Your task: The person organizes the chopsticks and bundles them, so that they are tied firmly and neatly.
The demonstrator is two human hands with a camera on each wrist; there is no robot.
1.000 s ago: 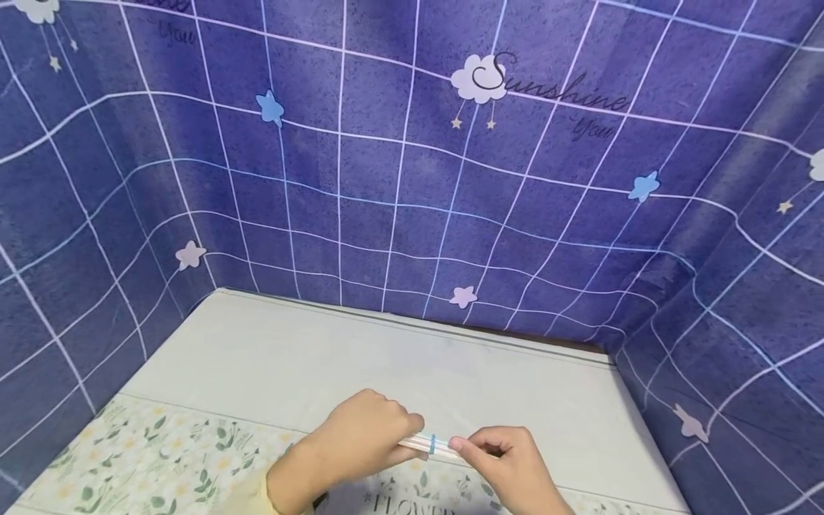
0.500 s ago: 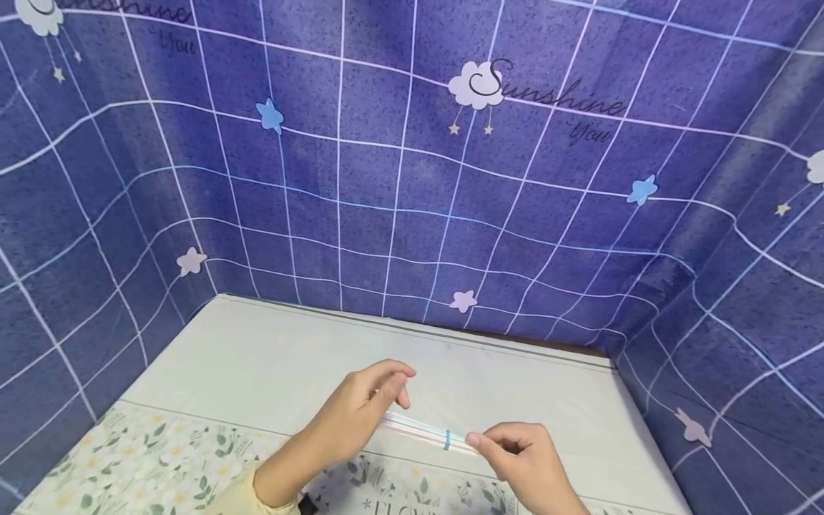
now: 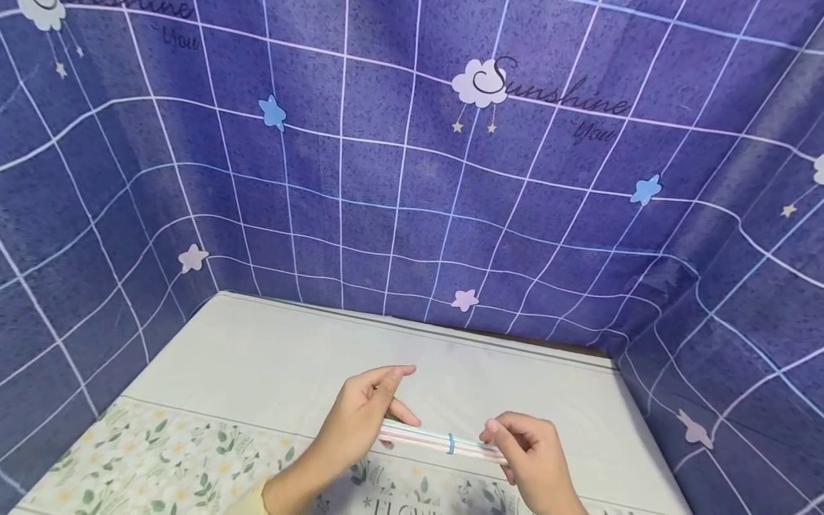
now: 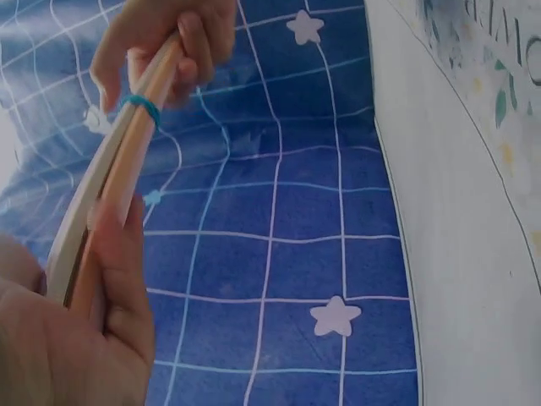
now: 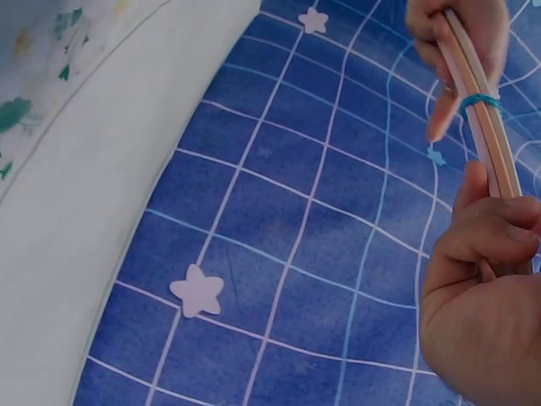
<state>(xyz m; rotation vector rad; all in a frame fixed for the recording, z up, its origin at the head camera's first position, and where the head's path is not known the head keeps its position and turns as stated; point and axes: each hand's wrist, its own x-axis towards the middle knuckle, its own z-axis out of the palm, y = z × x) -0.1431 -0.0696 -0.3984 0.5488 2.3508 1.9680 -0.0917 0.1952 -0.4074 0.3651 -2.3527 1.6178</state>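
Note:
A thin bundle of pale pink and white sticks (image 3: 421, 435) is held level just above the table, bound by a blue rubber band (image 3: 450, 443). My left hand (image 3: 357, 422) holds its left end, thumb under it and forefinger stretched out above. My right hand (image 3: 529, 458) grips the right end with curled fingers, just right of the band. In the left wrist view the bundle (image 4: 114, 182) runs from my left hand (image 4: 93, 338) up to the band (image 4: 139, 106). In the right wrist view my right hand (image 5: 482, 304) clasps the bundle (image 5: 489, 139) below the band (image 5: 478, 100).
The table wears a white cloth (image 3: 270, 357) with a floral strip (image 3: 161, 458) along the near side. A blue checked curtain (image 3: 399, 179) with stars and clouds closes in the back and both sides.
My left hand's fingers have lifted from a closed grip, the forefinger now stretched out. The bundle and my right hand have slid a little to the right.

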